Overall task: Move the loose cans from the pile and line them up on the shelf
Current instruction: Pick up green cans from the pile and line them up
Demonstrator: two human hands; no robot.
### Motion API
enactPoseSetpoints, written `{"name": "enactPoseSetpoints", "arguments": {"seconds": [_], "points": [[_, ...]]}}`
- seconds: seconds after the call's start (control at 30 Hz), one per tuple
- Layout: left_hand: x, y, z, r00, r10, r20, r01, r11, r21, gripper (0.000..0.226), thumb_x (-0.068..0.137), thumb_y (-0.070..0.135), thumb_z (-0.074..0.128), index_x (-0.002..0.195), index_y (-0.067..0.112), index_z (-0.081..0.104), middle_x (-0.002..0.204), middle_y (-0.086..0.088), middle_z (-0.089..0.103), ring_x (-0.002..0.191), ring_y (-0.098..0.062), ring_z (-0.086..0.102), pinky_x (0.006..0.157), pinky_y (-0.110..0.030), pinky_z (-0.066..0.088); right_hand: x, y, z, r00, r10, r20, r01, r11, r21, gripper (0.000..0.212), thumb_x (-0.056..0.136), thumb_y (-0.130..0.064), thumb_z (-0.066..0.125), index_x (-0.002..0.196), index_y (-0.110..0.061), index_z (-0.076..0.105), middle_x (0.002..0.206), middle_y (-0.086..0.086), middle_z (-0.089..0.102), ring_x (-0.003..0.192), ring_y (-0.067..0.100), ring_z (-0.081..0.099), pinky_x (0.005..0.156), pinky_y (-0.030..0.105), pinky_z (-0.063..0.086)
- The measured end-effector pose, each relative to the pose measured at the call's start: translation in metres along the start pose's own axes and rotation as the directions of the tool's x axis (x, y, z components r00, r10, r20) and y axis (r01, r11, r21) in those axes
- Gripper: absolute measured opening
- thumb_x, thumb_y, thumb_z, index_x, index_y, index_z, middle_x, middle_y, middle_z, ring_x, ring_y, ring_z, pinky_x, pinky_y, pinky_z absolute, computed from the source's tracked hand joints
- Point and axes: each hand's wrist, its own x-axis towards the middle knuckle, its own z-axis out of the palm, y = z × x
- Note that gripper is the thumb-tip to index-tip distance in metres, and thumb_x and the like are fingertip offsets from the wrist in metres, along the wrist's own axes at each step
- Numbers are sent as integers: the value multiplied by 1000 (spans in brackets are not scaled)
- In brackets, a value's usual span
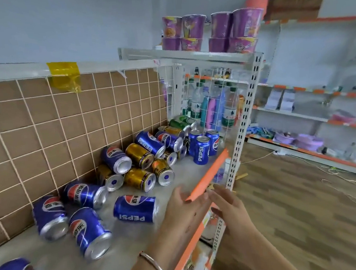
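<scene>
Grip, both sides: left hand (186, 208) and right hand (231, 208) hover with straight, spread fingers and hold nothing. They are at the front edge of the shelf (189, 173), close to its orange edge strip (211, 175); whether either hand touches it cannot be told.

The loose cans (136, 158), blue and gold, lie on their sides in a heap at 11 o'clock from the hands, against the tiled back wall (64, 135). More lie scattered toward 9 o'clock, and the nearest blue can (136, 208) is just beside the left hand. Three upright cans (203, 146) stand in a cluster at 12 o'clock, near the wire side panel (213, 101). The line appears barely begun.

Hazards, as judged:
- Lifting a can from low in the heap could free those resting on it.
- A freed can may roll off the front edge.
- A reach toward 12 o'clock could topple the standing cans.
</scene>
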Motion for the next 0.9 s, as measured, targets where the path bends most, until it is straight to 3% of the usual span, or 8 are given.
{"name": "enactPoseSetpoints", "arguments": {"seconds": [0.13,0.23,0.43,0.6,0.7,0.77,0.83,0.9], "points": [[65,24,14,999,3,35,-5,999,46,72,81,41,69,140,17,36,125,0,56,104,-12,55,77,-18,41,68,-15,1,999,25,-40,-21,995,96,49,79,-37,73,122,-19,60,121,3,65,112,18,62,99,35,47],[105,35,20,1000,-4,31,2,999,42,61,82,39,67,133,14,44,116,0,59,102,-11,56,85,-23,43,108,-26,2,999,8,-48,-3,995,100,49,74,-40,74,117,-19,63,117,4,66,111,19,62,98,35,48],[185,54,21,993,-114,-7,114,993,-3,55,81,57,60,121,21,55,117,1,63,104,-14,60,95,-37,50,188,-55,9,1000,-25,11,24,998,56,26,84,-22,70,109,-20,65,104,-3,69,101,14,63,97,34,49],[265,81,25,992,-82,-93,78,996,-44,36,87,50,56,84,15,63,65,3,59,72,-21,57,75,-33,45,270,-82,10,986,-58,159,65,997,-41,13,87,-8,63,92,-19,67,87,0,70,80,14,65,84,30,51],[316,93,29,979,-107,-172,96,993,-71,33,87,53,54,79,22,57,89,-4,64,91,-22,60,94,-35,43,330,-95,7,976,-55,212,83,988,-127,18,86,-7,63,103,-9,67,96,7,70,90,22,64,89,34,49],[349,97,36,968,-121,-217,98,989,-115,38,85,54,55,81,16,56,95,-11,63,91,-24,59,95,-36,42,370,-101,1,971,-31,237,77,979,-190,26,86,-9,63,112,-7,65,98,7,69,88,19,64,87,33,50],[379,101,42,953,-156,-261,138,987,-87,48,82,55,57,98,10,60,106,-13,65,98,-28,62,100,-41,45,405,-105,-5,962,4,273,63,969,-238,16,88,-11,61,103,-12,66,91,1,67,80,11,62,76,23,50],[403,104,49,935,-193,-299,176,981,-82,67,78,56,59,122,5,55,118,-13,61,106,-27,59,97,-38,48,436,-109,-7,949,39,312,67,944,-322,10,90,-12,59,87,-21,61,93,4,64,77,8,56,73,23,46]]}}
